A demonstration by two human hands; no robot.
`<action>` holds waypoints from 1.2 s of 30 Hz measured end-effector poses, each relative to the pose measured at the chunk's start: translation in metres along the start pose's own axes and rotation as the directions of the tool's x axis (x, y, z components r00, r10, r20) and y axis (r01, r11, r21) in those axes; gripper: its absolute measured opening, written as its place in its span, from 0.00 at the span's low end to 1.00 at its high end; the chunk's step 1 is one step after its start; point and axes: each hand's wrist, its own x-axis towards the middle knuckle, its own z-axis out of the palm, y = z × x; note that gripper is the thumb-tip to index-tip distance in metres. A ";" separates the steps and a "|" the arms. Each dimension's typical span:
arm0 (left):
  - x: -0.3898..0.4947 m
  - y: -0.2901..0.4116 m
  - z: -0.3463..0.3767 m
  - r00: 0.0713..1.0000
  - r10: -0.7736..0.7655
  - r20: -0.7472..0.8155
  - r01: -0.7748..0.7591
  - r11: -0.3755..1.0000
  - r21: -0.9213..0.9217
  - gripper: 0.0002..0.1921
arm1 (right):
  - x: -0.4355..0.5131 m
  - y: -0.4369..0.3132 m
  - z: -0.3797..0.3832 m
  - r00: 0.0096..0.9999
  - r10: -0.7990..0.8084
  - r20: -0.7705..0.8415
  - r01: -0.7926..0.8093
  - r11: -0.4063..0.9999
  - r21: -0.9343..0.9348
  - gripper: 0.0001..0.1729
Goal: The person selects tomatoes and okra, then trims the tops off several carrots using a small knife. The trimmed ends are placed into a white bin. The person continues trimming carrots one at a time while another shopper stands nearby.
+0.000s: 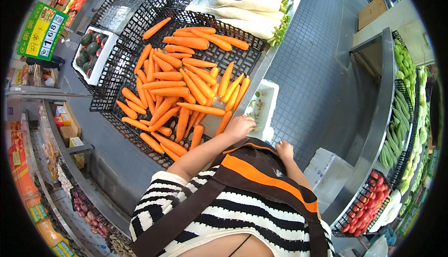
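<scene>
My left hand (240, 128) is over the near end of a white foam box (274, 97), beside the metal edge of the vegetable stand. Its fingers are bent, and a small pale scrap may be at their tips; I cannot tell if it is held. Green leafy scraps (258, 103) lie in the box. To the right of the box, my right hand (285, 150) is closed around a thin metal tool (277, 134), perhaps a knife. Many orange carrots (168, 92) are piled in black plastic crates (210, 20) ahead and left of my left hand.
White radishes (250, 8) with green tops lie beyond the carrots. A foam box of dark green squashes (91, 48) stands at left, near a green price sign (42, 31). Tiled floor (297, 64) runs along the stand. Another foam box (327, 173) sits by the right-hand shelf with tomatoes (367, 204).
</scene>
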 end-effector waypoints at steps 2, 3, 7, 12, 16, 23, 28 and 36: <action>-0.001 -0.019 -0.021 0.985 -0.153 0.074 0.144 0.982 0.122 0.05 | -0.002 0.005 -0.001 1.000 -0.003 -0.004 0.003 1.000 0.013 0.22; 0.000 -0.032 -0.037 0.968 -0.228 0.107 0.206 0.961 0.187 0.05 | -0.003 0.008 0.001 1.000 -0.004 -0.014 0.004 1.000 0.010 0.22; 0.008 -0.080 -0.116 0.984 -0.165 -0.068 0.173 0.781 0.600 0.06 | -0.008 0.016 0.008 0.999 0.008 -0.048 -0.007 0.999 0.037 0.23; 0.020 -0.084 -0.139 0.887 -0.435 0.152 0.183 0.635 0.751 0.18 | -0.007 0.026 0.016 0.999 0.029 -0.026 -0.027 0.999 0.047 0.23; 0.026 -0.090 -0.148 0.872 -0.409 0.269 0.077 0.658 0.749 0.21 | -0.008 0.022 0.009 1.000 0.016 0.018 -0.017 0.999 0.045 0.23; 0.045 -0.010 -0.199 0.897 -0.276 -0.346 0.244 0.960 -0.135 0.20 | 0.001 0.025 0.003 0.997 -0.079 0.008 0.079 0.996 0.037 0.21; 0.017 0.024 -0.165 0.749 -0.658 -0.074 0.174 0.303 -0.937 0.21 | 0.010 0.001 0.001 0.983 -0.169 -0.071 0.183 0.936 0.301 0.16; -0.001 0.039 -0.073 0.784 -0.496 0.373 0.524 0.206 -0.827 0.21 | 0.009 -0.056 -0.011 0.951 -0.289 -0.113 0.306 0.821 0.482 0.12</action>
